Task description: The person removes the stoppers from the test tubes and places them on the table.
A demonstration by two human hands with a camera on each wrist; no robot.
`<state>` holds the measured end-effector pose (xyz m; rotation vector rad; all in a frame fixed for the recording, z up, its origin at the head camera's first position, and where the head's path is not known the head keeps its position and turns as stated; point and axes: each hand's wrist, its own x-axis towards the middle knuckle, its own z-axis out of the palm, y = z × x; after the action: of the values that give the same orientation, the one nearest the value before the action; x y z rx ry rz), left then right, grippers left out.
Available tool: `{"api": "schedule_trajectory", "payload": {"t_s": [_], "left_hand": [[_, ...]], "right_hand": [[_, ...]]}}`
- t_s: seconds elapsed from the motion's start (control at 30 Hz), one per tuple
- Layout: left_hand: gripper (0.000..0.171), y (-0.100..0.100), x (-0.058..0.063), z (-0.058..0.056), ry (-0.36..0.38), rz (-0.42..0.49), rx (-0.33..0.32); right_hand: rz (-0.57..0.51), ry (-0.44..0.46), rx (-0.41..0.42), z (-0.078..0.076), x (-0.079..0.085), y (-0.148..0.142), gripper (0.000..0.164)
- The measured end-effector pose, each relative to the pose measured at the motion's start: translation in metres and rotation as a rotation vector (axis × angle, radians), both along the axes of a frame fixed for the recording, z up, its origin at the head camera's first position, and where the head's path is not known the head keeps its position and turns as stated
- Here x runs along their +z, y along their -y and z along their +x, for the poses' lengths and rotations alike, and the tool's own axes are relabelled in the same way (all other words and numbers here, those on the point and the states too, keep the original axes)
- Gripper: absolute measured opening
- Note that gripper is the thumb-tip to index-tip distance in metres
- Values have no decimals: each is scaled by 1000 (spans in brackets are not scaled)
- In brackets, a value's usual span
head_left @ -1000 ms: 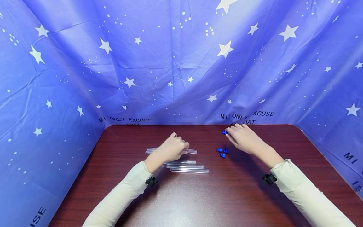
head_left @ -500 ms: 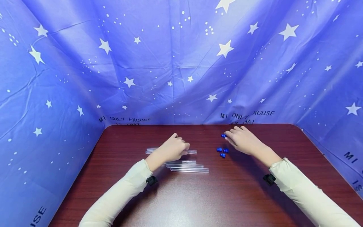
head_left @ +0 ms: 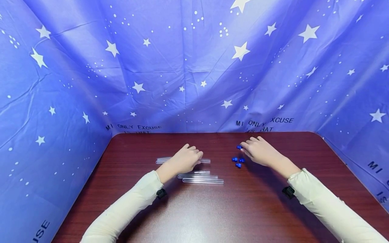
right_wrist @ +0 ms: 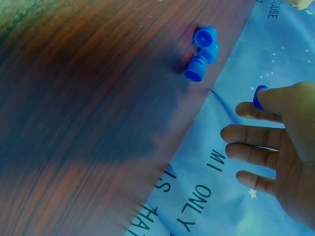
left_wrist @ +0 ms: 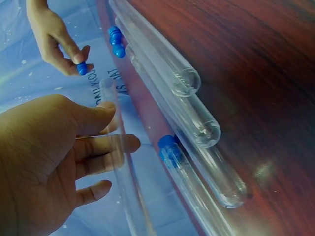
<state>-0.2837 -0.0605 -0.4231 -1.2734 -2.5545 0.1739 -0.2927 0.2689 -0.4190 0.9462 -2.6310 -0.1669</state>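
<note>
Left hand (head_left: 186, 159) grip: pinching a tube (left_wrist: 126, 182) near one end, apparently to leave that end exposed. Right hand (head_left: 262, 152) grip: pinching a cap (right_wrist: 257, 98).

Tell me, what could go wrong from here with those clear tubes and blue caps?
The small blue cap is only pinched at the fingertips of the right hand, so it might slip and drop.

The clear tube in the left hand looks smooth and could slide free.

The round tubes on the table might roll if bumped.
</note>
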Motion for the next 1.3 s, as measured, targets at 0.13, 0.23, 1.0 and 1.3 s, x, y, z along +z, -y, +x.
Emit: {"api": "schedule_trajectory", "payload": {"t_s": [0.13, 0.23, 1.0, 1.3], "left_hand": [[13, 1, -1, 1, -7, -6, 4], [13, 1, -2, 1, 17, -13, 22], [17, 0, -11, 1, 117, -80, 99], [17, -1, -13, 1, 141, -84, 109]], "right_hand": [[6, 6, 6, 1, -1, -1, 12], [3, 9, 10, 1, -3, -2, 10], [91, 26, -11, -6, -22, -13, 15], [123, -8, -3, -4, -28, -14, 16]]}}
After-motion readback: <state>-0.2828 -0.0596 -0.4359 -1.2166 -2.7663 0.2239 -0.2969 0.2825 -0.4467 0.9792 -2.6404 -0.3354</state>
